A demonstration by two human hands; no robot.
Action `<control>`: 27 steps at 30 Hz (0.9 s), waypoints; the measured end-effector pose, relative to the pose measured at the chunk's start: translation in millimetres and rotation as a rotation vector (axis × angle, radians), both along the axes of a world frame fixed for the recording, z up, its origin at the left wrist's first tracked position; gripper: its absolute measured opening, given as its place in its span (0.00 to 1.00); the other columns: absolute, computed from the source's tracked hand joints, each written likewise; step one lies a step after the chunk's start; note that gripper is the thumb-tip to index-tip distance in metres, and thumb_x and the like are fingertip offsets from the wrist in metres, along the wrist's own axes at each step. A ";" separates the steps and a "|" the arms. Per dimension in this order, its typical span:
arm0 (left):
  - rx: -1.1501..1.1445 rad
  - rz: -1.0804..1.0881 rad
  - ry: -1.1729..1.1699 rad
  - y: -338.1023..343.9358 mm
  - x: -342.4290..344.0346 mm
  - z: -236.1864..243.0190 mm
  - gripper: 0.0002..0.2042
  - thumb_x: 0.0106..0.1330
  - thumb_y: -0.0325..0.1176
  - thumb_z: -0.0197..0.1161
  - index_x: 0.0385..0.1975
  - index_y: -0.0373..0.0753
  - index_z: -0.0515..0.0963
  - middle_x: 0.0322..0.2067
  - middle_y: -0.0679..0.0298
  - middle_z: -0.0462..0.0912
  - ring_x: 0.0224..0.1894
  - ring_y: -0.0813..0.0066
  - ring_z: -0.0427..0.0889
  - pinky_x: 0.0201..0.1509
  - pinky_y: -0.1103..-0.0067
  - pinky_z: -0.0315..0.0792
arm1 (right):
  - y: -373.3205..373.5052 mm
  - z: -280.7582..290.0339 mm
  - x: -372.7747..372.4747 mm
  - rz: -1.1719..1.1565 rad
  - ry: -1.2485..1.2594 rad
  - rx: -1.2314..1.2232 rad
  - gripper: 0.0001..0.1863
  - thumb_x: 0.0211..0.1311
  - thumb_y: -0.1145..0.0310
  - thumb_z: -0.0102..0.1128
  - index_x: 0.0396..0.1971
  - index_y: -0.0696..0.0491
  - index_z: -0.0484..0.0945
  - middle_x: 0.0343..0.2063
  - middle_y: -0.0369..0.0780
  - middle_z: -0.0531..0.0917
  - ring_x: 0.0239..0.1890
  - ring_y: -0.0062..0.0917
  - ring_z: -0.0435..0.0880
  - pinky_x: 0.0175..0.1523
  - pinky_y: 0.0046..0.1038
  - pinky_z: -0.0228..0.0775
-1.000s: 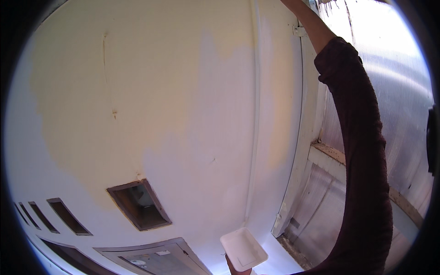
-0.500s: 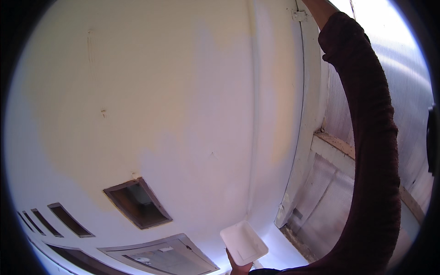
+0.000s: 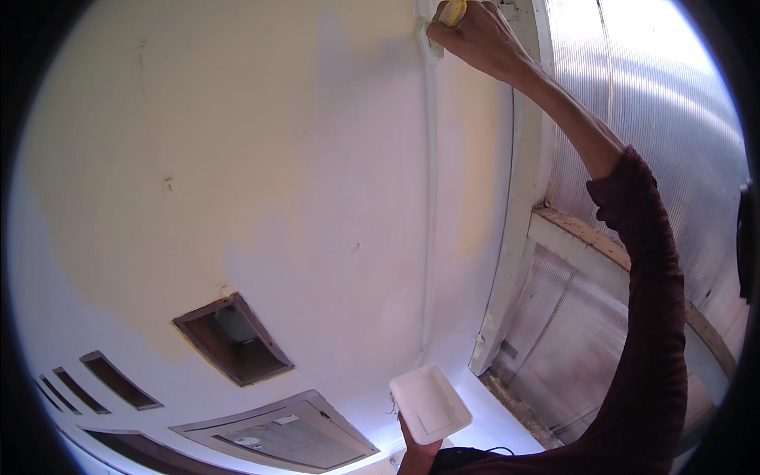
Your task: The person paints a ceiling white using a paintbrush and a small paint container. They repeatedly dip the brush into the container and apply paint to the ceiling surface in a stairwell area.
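Observation:
My right hand (image 3: 479,39) is raised at the top of the view, its fingers closed round the yellow handle of what looks like a paintbrush (image 3: 453,12). The pale head of that brush rests against the wall by a thin vertical strip (image 3: 431,198). Low in the view, my left hand (image 3: 419,453) grips a white rectangular plastic tub (image 3: 431,404) from beneath. White paint seems to coat the tub's inside, though its depth is hard to make out. Behind both hands, the wall (image 3: 340,182) is yellowish in places and whitish in others.
Lower left in the wall are a dark framed opening (image 3: 234,340), several narrow slots (image 3: 119,381) and a framed window (image 3: 281,434). On the right, a pale post (image 3: 511,261) and a wooden crossbar (image 3: 582,236) border translucent corrugated sheeting (image 3: 657,134).
My right hand has come down and left into view, bringing the brush against the wall strip. The tub in my left hand has shifted slightly up and right.

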State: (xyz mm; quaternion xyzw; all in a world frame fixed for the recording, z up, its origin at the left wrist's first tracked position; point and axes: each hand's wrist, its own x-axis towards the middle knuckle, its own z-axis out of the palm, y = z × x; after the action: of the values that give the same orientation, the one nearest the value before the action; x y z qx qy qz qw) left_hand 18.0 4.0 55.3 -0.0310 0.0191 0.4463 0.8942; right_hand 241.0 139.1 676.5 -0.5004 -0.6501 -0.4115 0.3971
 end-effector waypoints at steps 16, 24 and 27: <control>0.233 -0.015 0.002 17.2 2.1 56.8 0.30 0.74 0.58 0.46 0.69 0.49 0.63 0.63 0.62 0.73 0.64 0.58 0.74 0.66 0.54 0.70 | -129.3 -202.4 27.9 0.679 0.876 -0.075 0.20 0.64 0.57 0.66 0.38 0.63 0.81 0.28 0.46 0.85 0.29 0.26 0.88 0.31 0.27 0.85; 0.262 -0.053 0.064 26.1 24.0 100.8 0.30 0.76 0.58 0.42 0.70 0.47 0.62 0.63 0.61 0.73 0.63 0.59 0.75 0.64 0.58 0.74 | -148.0 -309.6 -19.5 0.662 0.793 -0.691 0.12 0.65 0.66 0.60 0.34 0.62 0.82 0.23 0.42 0.83 0.20 0.20 0.81 0.24 0.25 0.74; 0.254 -0.036 0.081 19.3 24.5 122.3 0.29 0.76 0.57 0.41 0.69 0.46 0.63 0.61 0.61 0.75 0.60 0.61 0.79 0.60 0.61 0.78 | -146.4 -315.7 -33.5 0.521 0.528 -0.822 0.12 0.63 0.68 0.60 0.32 0.64 0.81 0.20 0.42 0.82 0.18 0.21 0.80 0.24 0.26 0.73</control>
State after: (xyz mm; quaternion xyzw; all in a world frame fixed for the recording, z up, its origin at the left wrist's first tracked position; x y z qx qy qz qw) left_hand 42.5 23.3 177.6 0.1008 -0.0008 0.4300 0.8972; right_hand 207.4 -7.4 360.8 -0.5230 -0.7378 0.1273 0.4072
